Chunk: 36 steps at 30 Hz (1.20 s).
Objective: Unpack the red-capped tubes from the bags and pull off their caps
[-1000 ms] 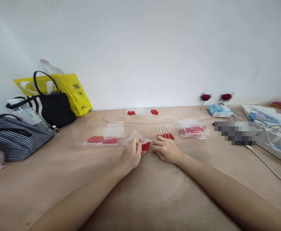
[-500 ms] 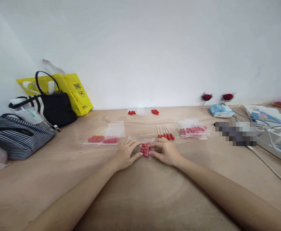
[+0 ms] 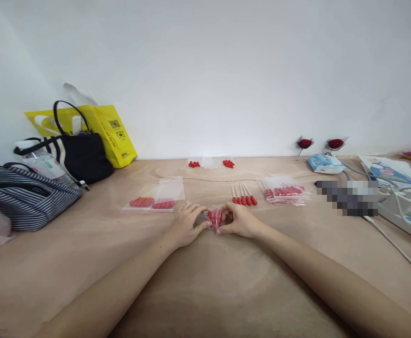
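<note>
A small clear zip bag (image 3: 213,218) with several red-tipped pieces inside lies on the wooden table (image 3: 205,281) between my two hands. My left hand (image 3: 186,224) pinches its left edge with thumb and fingers. My right hand (image 3: 236,219) is curled and pinches its right edge. Just behind my right hand lie several loose white sticks with red tips (image 3: 244,194).
Two filled bags (image 3: 154,196) lie to the left, a stack of filled bags (image 3: 285,190) to the right, small red piles (image 3: 210,163) by the wall. A striped bag (image 3: 22,197), black bag (image 3: 80,155) and yellow bag (image 3: 110,134) stand left. Cables (image 3: 391,239) and boxes lie right.
The small bag was turned and drawn slightly toward me. Both hands closed in on its two edges; my right hand curled from flat fingers into a pinch.
</note>
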### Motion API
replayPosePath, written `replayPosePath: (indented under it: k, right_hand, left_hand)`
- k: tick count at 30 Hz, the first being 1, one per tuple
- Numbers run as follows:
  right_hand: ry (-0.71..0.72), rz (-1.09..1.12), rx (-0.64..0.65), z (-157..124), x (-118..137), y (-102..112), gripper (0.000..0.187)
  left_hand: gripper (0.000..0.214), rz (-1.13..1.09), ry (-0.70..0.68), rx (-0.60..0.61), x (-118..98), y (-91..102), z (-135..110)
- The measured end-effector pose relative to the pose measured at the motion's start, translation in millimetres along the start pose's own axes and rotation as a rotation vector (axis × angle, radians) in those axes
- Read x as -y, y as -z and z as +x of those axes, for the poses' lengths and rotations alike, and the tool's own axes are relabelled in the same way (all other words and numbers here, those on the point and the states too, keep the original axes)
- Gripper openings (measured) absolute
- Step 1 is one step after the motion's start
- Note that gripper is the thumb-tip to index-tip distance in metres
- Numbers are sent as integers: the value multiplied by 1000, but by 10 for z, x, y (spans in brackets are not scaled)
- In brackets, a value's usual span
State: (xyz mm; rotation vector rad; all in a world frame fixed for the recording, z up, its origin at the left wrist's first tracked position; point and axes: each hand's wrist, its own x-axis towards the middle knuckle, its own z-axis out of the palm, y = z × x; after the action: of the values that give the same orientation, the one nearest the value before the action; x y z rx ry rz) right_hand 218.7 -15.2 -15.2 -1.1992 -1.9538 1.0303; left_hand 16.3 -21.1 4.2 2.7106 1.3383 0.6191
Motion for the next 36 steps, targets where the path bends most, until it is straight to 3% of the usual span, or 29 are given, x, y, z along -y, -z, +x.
replayPosePath:
  k: [6,13,19,27,30,36]
  right_hand:
    - [28,171,1,-34,71,-65,46]
    - [94,158,12,-1,29,-59,29]
    - [95,296,51,43,-46,55,25]
    - [41,367,-3,46,-23,14,29]
    - [-21,413,-59,36,-13,155,31]
    - [-27,417,-199,36,-61,724,34]
  left_hand:
    - [27,-92,-35,14,17,-4,2]
    - [28,-109,5,18,30,3,18]
    - [32,-100,14,31,48,3,11]
    - [31,-86,11,35,54,-3,23]
    - [31,-71,35,29,100,8,20]
    - [34,-65,76,23,220,32,20]
